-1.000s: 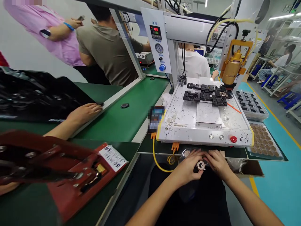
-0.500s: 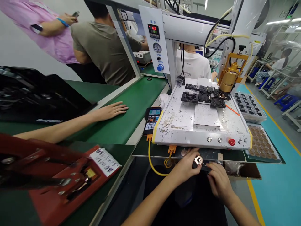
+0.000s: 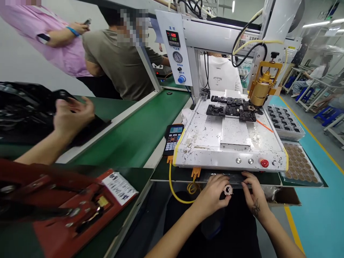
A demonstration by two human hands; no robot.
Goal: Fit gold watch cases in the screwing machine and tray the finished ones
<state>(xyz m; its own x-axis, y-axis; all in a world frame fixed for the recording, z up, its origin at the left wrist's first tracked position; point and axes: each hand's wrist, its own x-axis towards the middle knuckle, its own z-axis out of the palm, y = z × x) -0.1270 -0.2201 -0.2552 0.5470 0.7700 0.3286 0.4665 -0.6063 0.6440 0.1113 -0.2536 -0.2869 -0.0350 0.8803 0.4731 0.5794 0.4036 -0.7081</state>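
My left hand (image 3: 215,193) is closed on a small rose-gold round watch case (image 3: 228,190), held between thumb and fingers in front of the bench edge. The case has a pale face with a dark opening in it. My right hand (image 3: 255,197) is just to the right, fingers apart at the bench edge, with nothing visible in its grasp. Its fingertips are beside a clear plastic sheet (image 3: 236,178) under the front of the white machine (image 3: 199,154). On the machine's bed stand black fixtures (image 3: 233,109), below a gold dispensing head (image 3: 259,91).
A handheld keypad (image 3: 174,139) with a yellow cable stands left of the machine. Trays of black parts (image 3: 285,122) and brown discs (image 3: 301,165) are at right. A red press (image 3: 80,222) occupies the near left. A co-worker's hand (image 3: 72,116) is over a black machine.
The dark piece at my right hand is no longer visible, and that hand has moved up to the bench edge. My left hand keeps the watch case. The co-worker's hand lifted off the green belt leftward.
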